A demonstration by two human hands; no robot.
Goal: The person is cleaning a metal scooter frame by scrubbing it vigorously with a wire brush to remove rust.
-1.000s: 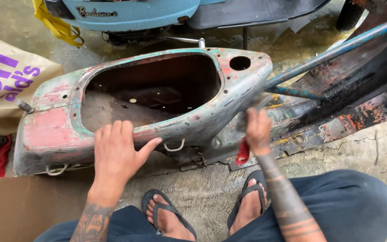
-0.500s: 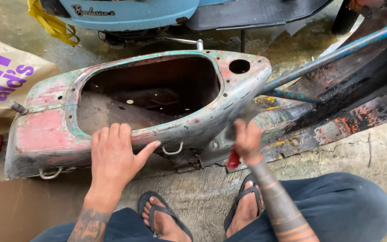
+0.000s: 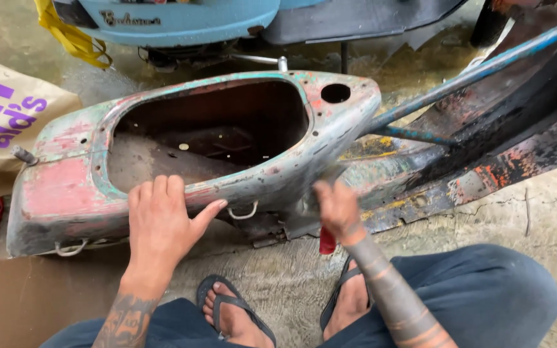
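Your left hand (image 3: 162,222) lies spread flat on the rusty scooter shell (image 3: 195,154) at centre; your right hand (image 3: 333,209) grips a red-handled tool (image 3: 327,241) against it. A tan paper bag (image 3: 8,116) with purple lettering sits at nine o'clock.

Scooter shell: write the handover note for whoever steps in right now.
Left hand: flat, fingers spread, on the near flank of the scooter shell, bracing it.
Right hand: closed on a red-handled tool, working the shell's near side; the hand is blurred and the tool's head is hidden.
The shell lies on the concrete floor, its cavity open upward.
Done: paint is worn to bare patches.
Left: red and teal paint remains on much of it.
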